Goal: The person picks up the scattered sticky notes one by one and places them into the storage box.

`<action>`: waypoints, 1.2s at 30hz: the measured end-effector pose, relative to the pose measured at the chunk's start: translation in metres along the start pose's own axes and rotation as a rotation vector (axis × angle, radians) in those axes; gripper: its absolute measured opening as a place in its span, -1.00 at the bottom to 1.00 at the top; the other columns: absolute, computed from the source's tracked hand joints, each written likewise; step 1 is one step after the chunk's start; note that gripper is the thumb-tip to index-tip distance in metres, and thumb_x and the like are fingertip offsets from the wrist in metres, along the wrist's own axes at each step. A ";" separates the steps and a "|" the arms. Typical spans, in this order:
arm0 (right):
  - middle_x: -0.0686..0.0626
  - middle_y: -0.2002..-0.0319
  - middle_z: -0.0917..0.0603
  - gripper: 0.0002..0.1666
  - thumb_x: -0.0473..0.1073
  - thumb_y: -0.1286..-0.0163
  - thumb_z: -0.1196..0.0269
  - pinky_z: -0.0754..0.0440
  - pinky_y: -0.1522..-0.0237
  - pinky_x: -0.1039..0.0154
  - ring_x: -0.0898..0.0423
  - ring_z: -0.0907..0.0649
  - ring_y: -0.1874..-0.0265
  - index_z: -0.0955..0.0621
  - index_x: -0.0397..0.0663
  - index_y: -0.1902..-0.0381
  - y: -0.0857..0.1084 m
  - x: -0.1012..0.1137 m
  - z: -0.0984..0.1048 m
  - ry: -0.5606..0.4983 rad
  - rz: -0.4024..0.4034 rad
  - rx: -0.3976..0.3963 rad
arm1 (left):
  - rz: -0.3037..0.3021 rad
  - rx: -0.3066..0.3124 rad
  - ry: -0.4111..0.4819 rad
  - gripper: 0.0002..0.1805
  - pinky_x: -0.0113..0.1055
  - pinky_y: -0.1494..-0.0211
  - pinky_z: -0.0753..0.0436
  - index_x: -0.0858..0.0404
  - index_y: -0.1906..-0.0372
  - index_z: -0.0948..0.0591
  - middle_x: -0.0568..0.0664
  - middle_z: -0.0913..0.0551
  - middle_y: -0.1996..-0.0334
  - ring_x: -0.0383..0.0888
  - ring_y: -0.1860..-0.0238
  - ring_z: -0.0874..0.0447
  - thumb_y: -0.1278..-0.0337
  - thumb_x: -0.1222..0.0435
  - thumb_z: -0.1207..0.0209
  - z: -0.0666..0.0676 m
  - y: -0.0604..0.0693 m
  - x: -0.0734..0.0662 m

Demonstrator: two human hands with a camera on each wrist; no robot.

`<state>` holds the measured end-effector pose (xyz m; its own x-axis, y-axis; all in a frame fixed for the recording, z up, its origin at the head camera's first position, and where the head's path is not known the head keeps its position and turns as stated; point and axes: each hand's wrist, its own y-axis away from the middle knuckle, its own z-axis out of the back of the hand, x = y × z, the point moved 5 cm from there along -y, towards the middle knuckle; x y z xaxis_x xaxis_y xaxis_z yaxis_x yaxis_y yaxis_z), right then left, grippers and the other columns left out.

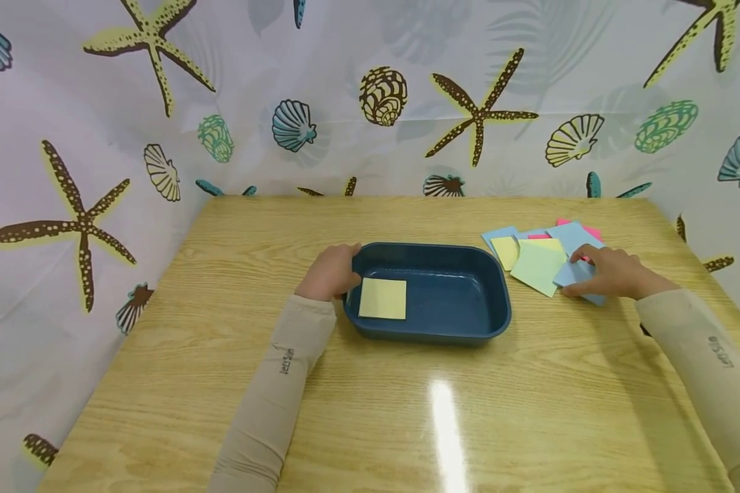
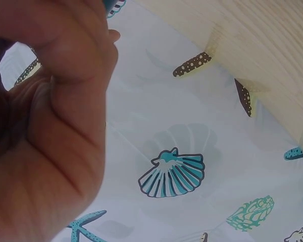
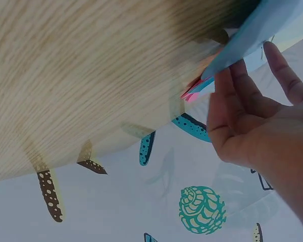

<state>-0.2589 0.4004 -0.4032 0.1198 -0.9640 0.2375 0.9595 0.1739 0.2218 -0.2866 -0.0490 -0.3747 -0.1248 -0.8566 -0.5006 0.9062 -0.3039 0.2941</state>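
Left hand [image 1: 328,274] is gripping tray [image 1: 447,305], one pad [image 1: 383,299] inside; right hand [image 1: 613,271] is pinching blue note [image 1: 573,273], other notes [image 1: 538,266] remaining right of tray.

"How's the light in the head view?"

"Bright and fairly even, apart from a long white glare [image 1: 447,435] on the near tabletop [image 1: 376,411] — it suggests a source overhead."

"Shadows?"

"A soft one beside the right sleeve [image 1: 697,363]."

"And the wrist views?"

"Dimmer and slightly hazy. The left hand [image 2: 65,126] is shaded, darkest at the frame's left edge. On the right — a dark shadow on the tabletop beside the blue note [image 3: 255,40]."
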 end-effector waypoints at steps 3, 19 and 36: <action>-0.50 0.07 -0.48 -0.11 0.25 -0.05 -0.41 -0.46 0.26 -0.18 -0.29 -0.53 0.16 -0.43 -0.31 -0.08 0.001 0.002 0.000 -0.017 0.000 0.002 | -0.001 -0.001 -0.003 -0.24 -0.44 0.70 -0.43 0.21 -0.48 -0.18 0.23 -0.57 -0.09 -0.20 0.77 -0.37 -0.14 0.50 -0.08 0.000 0.000 0.000; -0.56 0.12 -0.38 -0.04 0.10 -0.07 -0.43 -0.50 0.16 -0.22 -0.31 -0.52 0.23 -0.32 -0.50 -0.15 0.005 0.020 0.015 0.013 0.048 -0.044 | 0.002 -0.002 -0.009 -0.26 -0.44 0.68 -0.47 0.21 -0.48 -0.19 0.22 -0.52 -0.16 -0.19 0.76 -0.41 -0.17 0.48 -0.08 0.000 0.000 0.000; -0.43 -0.13 -0.38 0.00 0.10 -0.15 -0.40 -0.53 0.11 -0.15 -0.27 -0.44 0.01 -0.28 -0.48 -0.29 0.006 0.163 0.060 -0.002 0.229 -0.171 | 0.001 -0.017 -0.016 -0.27 -0.44 0.68 -0.46 0.21 -0.48 -0.20 0.21 -0.57 -0.11 -0.19 0.77 -0.39 -0.19 0.48 -0.08 -0.001 0.002 0.000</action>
<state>-0.2487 0.2569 -0.3060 0.3377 -0.9033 0.2647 0.9367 0.3501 -0.0004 -0.2846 -0.0491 -0.3745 -0.1302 -0.8634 -0.4874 0.9132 -0.2958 0.2802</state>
